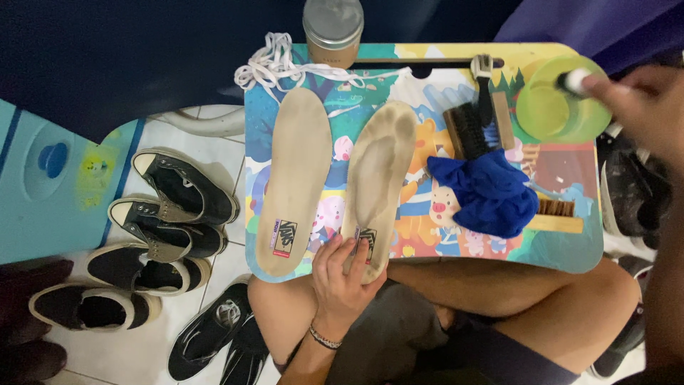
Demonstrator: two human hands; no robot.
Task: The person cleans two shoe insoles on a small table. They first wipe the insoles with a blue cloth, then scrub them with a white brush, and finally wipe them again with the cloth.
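Two beige insoles lie side by side on a colourful cartoon lap tray [570, 249]. The left insole [296, 178] lies flat and alone. My left hand [342, 274] grips the heel end of the dirtier right insole [381, 178]. My right hand [630, 96] is at the far right, holding a small brush [573, 80] over a green bowl [559, 107]. Beside the bowl lie a black-bristled brush [474, 128] and a crumpled blue cloth [491, 192] over a wooden brush [559, 214].
White shoelaces [274, 64] are piled at the tray's top left, next to a round metal-lidded tin [333, 28]. Several dark sneakers [164, 228] stand on the tiled floor to the left. My bare knees sit under the tray.
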